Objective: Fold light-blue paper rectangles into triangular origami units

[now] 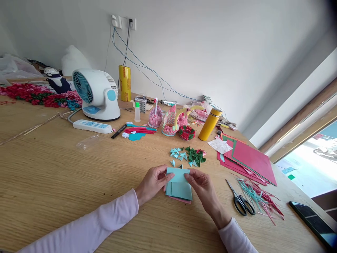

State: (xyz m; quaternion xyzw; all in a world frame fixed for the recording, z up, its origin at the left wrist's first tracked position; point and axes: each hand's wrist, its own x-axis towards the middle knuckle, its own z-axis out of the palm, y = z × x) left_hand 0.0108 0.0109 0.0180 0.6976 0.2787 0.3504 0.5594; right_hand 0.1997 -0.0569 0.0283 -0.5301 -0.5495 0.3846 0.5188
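A small light-blue sheet of paper [178, 174] is pinched at its two sides, by my left hand [155, 181] and my right hand [201, 182]. Both thumbs lie on its front face. Under it is a stack of blue paper pieces [181, 190] with a pink edge showing at the bottom. Just beyond my hands lie several folded light-blue paper triangles [177, 154] and a heap of dark green paper triangles [196, 156].
Black scissors [240, 200] and thin paper strips [259, 196] lie at the right, near a phone [313, 221]. Behind them are red paper sheets [254, 160]. A yellow bottle [210, 124], folded-paper swans [170, 123], a power strip [92, 126] and a fan [98, 93] stand farther back.
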